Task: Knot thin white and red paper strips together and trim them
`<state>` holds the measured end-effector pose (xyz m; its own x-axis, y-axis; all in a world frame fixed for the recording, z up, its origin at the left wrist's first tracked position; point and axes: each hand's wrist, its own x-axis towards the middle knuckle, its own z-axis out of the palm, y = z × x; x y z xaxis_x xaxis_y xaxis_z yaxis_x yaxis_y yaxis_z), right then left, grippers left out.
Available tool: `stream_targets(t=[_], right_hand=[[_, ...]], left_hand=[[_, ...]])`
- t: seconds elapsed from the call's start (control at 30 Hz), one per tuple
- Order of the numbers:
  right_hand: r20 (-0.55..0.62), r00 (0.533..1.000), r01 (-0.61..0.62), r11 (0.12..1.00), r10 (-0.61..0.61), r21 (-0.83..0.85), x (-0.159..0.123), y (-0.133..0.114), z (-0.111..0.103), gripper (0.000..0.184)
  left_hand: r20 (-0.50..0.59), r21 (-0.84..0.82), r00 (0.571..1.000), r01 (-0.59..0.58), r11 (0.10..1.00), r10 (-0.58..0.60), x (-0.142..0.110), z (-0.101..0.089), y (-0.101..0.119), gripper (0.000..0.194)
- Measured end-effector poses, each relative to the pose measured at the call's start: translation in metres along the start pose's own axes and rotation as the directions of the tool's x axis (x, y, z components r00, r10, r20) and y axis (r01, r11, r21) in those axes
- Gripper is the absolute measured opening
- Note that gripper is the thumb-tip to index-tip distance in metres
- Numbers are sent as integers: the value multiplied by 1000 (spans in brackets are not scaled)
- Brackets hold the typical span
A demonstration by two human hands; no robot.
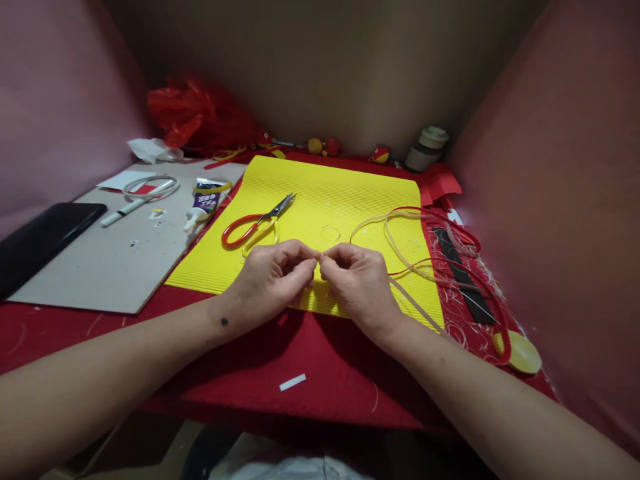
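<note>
My left hand (273, 277) and my right hand (357, 283) meet over the near edge of a yellow corrugated sheet (320, 200). Both are closed in a pinch, fingertips almost touching, on something small and pale that I cannot make out. A pale thin strip (415, 305) runs out from under my right hand toward the right. Red-handled scissors (257, 223) lie shut on the sheet just beyond my left hand.
Loops of pale and red cord (425, 233) lie right of the sheet. A grey board (115, 247) at left carries a white marker (130, 208), a glue tube (205, 203) and a cord ring. A black tablet (40, 240), a red bag (195, 117) and small balls (320, 145) also stand around.
</note>
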<state>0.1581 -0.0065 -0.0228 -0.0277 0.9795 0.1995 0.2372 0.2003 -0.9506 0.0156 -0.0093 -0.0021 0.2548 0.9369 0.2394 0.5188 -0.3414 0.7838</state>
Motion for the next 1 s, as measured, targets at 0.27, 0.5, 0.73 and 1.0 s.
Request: stream_targets(t=[0.27, 0.5, 0.73, 1.0], right_hand=[[105, 991, -95, 987, 81, 127, 4, -5, -6, 14], [243, 965, -167, 947, 100, 274, 10, -4, -13, 12], [255, 963, -137, 975, 90, 173, 13, -7, -16, 13], [217, 976, -13, 1000, 16, -14, 11, -7, -15, 19]], left_hand=[[45, -97, 998, -38, 995, 42, 6, -7, -7, 12], [63, -244, 998, -8, 970, 24, 12, -9, -12, 11], [32, -149, 999, -26, 989, 31, 12, -10, -11, 7], [21, -68, 999, -30, 997, 31, 10, -7, -10, 12]])
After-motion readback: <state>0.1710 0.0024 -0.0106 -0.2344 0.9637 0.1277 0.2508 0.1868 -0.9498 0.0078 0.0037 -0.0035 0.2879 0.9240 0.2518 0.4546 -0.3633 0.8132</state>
